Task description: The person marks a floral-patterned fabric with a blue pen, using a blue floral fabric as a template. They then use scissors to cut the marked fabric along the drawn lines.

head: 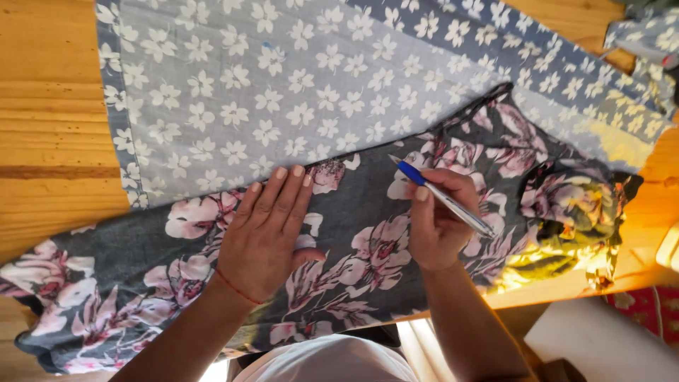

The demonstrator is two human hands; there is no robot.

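My left hand [265, 230] lies flat, fingers together, on a dark grey cloth with large pink flowers [368, 205], pressing it onto the table. My right hand [437, 216] is closed around a blue and silver pen [442, 196], whose tip touches the edge where the dark cloth meets a lighter grey-blue fabric with small white flowers [283, 92]. The light fabric is spread underneath and beyond the dark piece. A thin red string circles my left wrist.
A wooden table [49, 127] carries both fabrics. More of the white-flowered fabric is bunched at the top right [647, 49]. A white surface [601, 346] and a red patterned patch [647, 311] lie below the table's edge at the lower right.
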